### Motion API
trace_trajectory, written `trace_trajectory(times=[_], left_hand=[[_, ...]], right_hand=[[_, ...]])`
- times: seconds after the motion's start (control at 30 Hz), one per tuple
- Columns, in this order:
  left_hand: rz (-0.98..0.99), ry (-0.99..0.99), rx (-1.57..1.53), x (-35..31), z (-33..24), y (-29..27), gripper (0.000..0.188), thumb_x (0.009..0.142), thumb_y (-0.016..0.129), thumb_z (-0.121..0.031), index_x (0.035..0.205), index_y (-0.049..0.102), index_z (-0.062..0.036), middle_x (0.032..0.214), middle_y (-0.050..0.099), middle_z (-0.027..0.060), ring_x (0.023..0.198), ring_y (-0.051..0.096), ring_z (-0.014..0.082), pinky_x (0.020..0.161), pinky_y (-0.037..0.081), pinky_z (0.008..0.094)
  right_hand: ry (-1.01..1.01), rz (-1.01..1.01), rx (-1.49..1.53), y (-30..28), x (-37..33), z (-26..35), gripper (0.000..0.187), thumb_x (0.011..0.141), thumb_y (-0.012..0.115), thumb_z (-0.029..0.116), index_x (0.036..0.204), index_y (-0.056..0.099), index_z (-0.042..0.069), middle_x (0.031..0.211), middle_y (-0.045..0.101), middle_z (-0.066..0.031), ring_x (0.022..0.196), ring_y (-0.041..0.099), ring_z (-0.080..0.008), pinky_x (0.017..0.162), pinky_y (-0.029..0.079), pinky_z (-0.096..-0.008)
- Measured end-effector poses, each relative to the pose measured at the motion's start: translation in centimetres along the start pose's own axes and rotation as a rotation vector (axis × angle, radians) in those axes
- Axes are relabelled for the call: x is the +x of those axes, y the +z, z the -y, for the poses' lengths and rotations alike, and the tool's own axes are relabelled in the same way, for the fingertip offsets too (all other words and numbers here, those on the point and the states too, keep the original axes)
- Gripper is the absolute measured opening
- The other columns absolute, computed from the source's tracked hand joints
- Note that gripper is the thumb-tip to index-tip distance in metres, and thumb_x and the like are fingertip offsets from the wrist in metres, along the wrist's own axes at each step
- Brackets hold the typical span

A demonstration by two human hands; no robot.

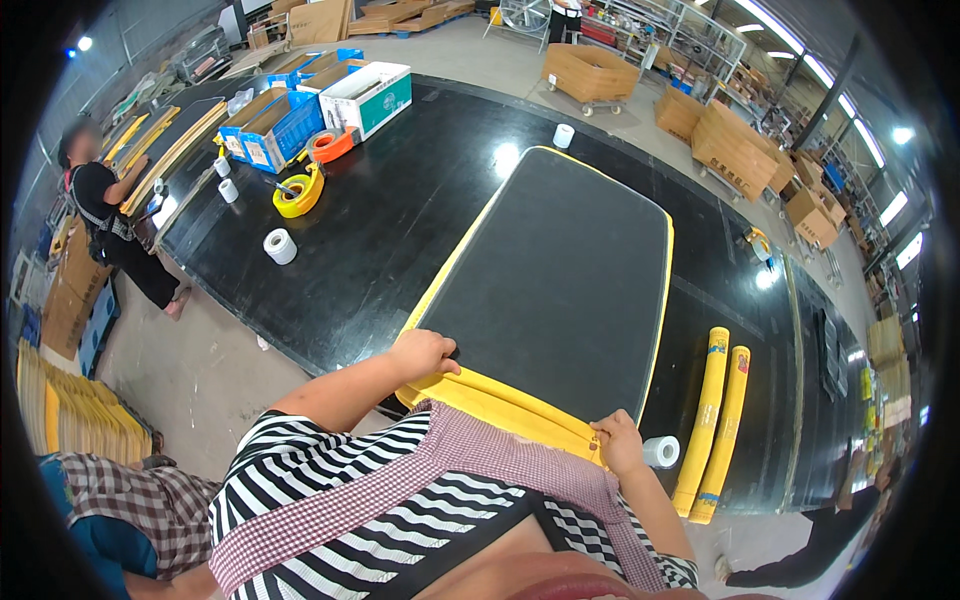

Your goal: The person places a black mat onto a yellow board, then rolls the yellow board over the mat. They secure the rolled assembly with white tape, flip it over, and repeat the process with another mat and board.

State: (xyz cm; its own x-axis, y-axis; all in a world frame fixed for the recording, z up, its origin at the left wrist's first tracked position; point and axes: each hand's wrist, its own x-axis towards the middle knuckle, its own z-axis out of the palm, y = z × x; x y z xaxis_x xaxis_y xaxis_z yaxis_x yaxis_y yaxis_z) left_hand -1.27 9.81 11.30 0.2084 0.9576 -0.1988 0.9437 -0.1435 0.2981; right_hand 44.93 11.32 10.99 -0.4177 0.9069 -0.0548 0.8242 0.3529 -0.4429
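Note:
A black rectangular panel [555,270] with a yellow border lies flat on the black table [340,290] before me. Along its near side runs a loose, creased yellow sheet edge [505,402]. My left hand [423,355] is closed on that yellow edge at the panel's near left corner, thumb and fingers pinched together. At the near right corner, my right hand [618,443] pinches the same yellow edge. A white tape roll [660,452] stands just right of my right hand.
Two long yellow rolls [703,420] lie at the right. Further left are a white roll [280,246], a yellow tape roll [299,190], an orange tape roll [332,145] and open boxes [270,130]. A person [110,210] stands beyond the table's left side; another person [140,500] is close at my left.

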Motion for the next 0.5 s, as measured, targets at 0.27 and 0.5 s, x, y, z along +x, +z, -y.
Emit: trace_trajectory(times=[0.27,0.5], left_hand=[[-0.047,-0.030,-0.022,-0.2,-1.0,-1.6,0.046,0.084,0.075,-0.053,0.090,0.070,-0.0073,0.092,0.069,0.0116,0.094,0.068,0.0329,0.081,0.054,0.0456],[-0.336,0.202,-0.090,-0.5,0.0,3.3,0.027,0.082,0.080,-0.035,0.084,0.070,-0.0094,0.086,0.062,0.0086,0.089,0.064,0.0308,0.078,0.053,0.0433]], right_hand=[[-0.010,-0.060,-0.123,-0.2,0.2,-0.1,0.010,0.081,0.078,0.010,0.080,0.070,0.004,0.092,0.063,-0.0122,0.093,0.064,-0.0348,0.081,0.053,-0.0450],[0.092,-0.077,0.020,0.9,-0.7,-0.3,0.010,0.082,0.077,0.012,0.085,0.070,0.007,0.093,0.062,-0.0120,0.095,0.061,-0.0341,0.082,0.052,-0.0439]])
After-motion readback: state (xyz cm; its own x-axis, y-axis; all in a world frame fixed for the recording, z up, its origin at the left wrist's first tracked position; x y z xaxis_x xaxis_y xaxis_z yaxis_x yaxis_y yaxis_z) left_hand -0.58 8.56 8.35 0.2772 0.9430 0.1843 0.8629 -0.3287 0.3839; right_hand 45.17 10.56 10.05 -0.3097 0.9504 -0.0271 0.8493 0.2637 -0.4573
